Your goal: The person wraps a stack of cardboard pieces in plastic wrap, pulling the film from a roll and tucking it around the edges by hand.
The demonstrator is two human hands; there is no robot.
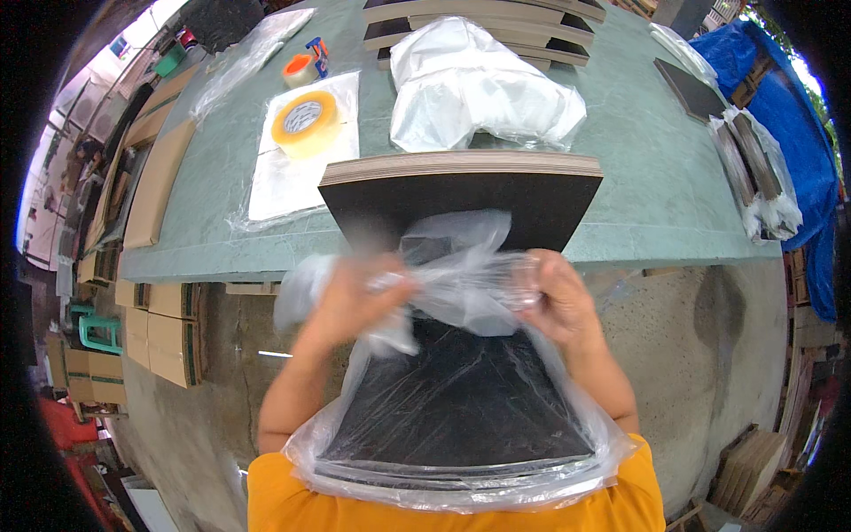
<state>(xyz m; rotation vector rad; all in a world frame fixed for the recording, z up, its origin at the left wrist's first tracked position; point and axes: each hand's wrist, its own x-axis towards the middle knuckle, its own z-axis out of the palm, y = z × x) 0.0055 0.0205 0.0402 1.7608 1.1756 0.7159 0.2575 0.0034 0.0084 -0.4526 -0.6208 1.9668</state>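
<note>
A clear plastic bag (479, 306) with a black board (452, 399) inside rests against my orange shirt. My right hand (563, 297) is closed on the bunched upper part of the bag. My left hand (359, 297), blurred by motion, grips the same plastic on the other side, with loose film sticking out past it. Just beyond my hands, a stack of black boards (461, 191) with pale layered edges sits at the table's near edge, its lower part hidden by the plastic.
On the green table (638, 177) lie a roll of clear tape (304, 124) on white sheets (301, 182), a smaller orange-cored roll (300, 71), a white plastic bundle (479, 89) and more stacked boards (390, 34). Wrapped boards (753, 173) lie at the right edge; cardboard cartons (164, 341) stand left.
</note>
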